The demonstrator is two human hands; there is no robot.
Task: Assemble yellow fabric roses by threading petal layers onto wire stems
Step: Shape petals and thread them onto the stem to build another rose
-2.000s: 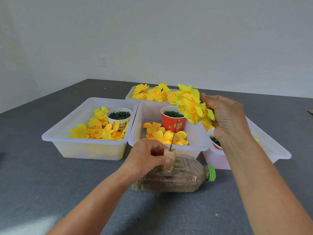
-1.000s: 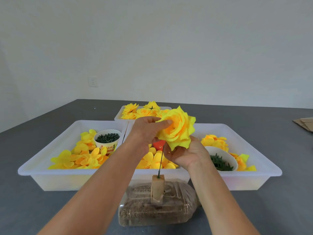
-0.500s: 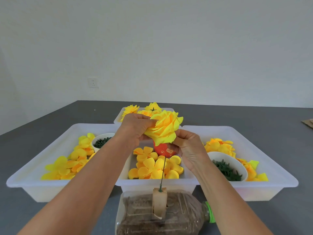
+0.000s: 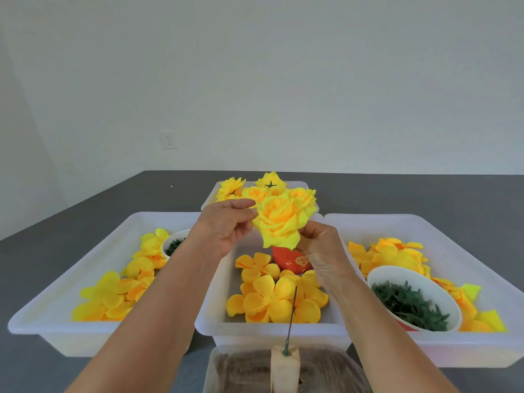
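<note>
I hold a full yellow fabric rose (image 4: 283,219) in the air above the middle tray (image 4: 215,316). My left hand (image 4: 226,225) pinches its petals at the left side. My right hand (image 4: 320,245) grips it from below and to the right. A thin green wire stem (image 4: 292,313) stands upright below the rose, stuck in a pale block (image 4: 285,370) on a plastic bottle (image 4: 243,370) lying on its side. The wire tip is free of the rose. Loose yellow petal layers (image 4: 272,296) lie in the middle tray.
A left tray (image 4: 56,307) holds petals and a cup of green pieces (image 4: 174,245). A right tray (image 4: 482,279) holds petals and a white bowl of green pieces (image 4: 411,302). A red cup (image 4: 292,260) stands in the middle tray. A far tray (image 4: 297,184) holds finished roses (image 4: 235,188).
The rose came from my right hand alone into both hands and rose up and away from the wire. My left hand left the block. The view dipped closer to the trays.
</note>
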